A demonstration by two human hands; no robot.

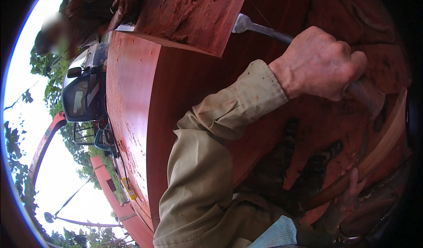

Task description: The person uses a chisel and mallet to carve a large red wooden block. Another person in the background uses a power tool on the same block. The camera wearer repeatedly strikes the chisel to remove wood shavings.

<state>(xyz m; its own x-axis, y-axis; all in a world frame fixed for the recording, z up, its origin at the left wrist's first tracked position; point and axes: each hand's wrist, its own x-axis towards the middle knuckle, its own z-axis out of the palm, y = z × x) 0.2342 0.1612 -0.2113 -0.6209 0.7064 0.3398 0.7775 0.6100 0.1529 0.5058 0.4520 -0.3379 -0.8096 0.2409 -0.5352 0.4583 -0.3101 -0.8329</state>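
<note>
My left hand (319, 65), at the end of a tan sleeve, is closed in a fist round a chisel-like tool. The tool's grey metal shaft (269, 31) runs toward the upper left, and its flared end lies beside the edge of a rough red timber block (194, 14). A thick brown handle end (368, 97) sticks out below the fist. Low on the right, in shadow, my right hand (350, 193) is wrapped round a long, curved wooden handle (385, 144); a finger shows against the wood, while the rest is dim.
A large, smooth red timber (132, 85) stretches along the left. Beyond it are a dark truck (86, 91), a yellow power socket (128, 188) and an orange beam (110, 182). At upper left another person's hand (125, 5) is near the block. Dark striped boots (324, 160) stand below.
</note>
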